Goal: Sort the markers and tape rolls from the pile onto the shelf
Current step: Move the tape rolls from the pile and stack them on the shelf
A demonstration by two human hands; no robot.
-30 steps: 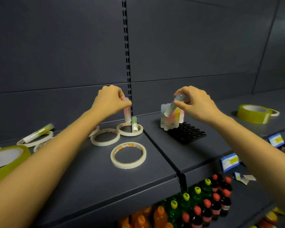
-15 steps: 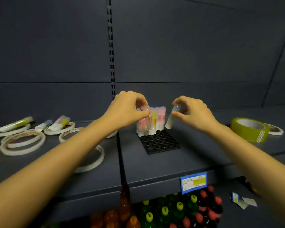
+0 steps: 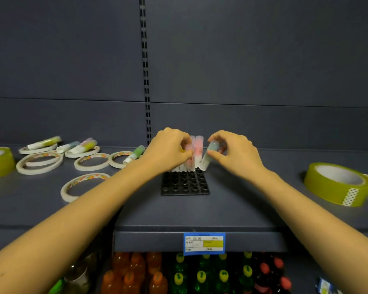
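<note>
Rack (image 3: 185, 185) partly stocked; left hand (image 3: 168, 150) grip pinches pink marker (image 3: 190, 154), right hand (image 3: 237, 154) grip blue marker (image 3: 208, 157); loose markers (image 3: 82, 145) lie left of rack.

Dark grey back panel (image 3: 253, 60), slotted upright (image 3: 145, 81), drink bottles (image 3: 180, 276) below.

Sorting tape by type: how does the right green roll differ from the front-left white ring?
The green tape roll is tall and thick-walled; the white tape ring is low and thin. The roll is olive green, the ring cream. Both lie flat on the shelf.
</note>
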